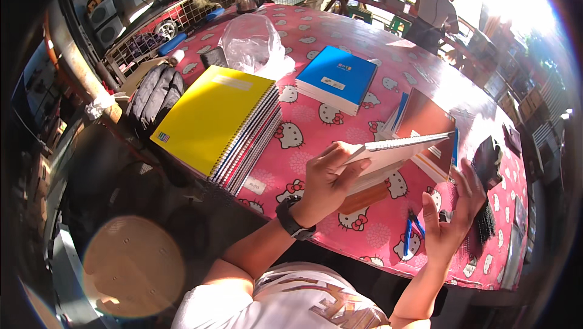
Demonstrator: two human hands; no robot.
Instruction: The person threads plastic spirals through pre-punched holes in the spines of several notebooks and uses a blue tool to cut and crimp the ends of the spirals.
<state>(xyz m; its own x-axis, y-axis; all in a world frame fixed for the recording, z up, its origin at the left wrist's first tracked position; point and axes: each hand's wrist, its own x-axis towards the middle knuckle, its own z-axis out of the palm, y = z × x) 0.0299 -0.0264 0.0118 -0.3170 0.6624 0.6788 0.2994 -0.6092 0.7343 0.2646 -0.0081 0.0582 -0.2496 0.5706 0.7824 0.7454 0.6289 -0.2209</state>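
My left hand grips a spiral notebook by its left end, thumb on top, and holds it tilted above the table. Its wire binding runs along the upper edge and pale pages face me. My right hand is open, fingers spread, just beyond the notebook's right end and apart from it. Between my hands lies a tool with blue handles, apparently pliers. Below the held notebook, a flat orange-brown thing shows in part. Behind it rests a pile of brown-covered notebooks, partly hidden.
A tall stack of spiral notebooks with a yellow top cover stands at left. Blue-covered notebooks lie farther back. A clear plastic bag and black bag sit behind left. Dark mesh lies right. Another person is in the background.
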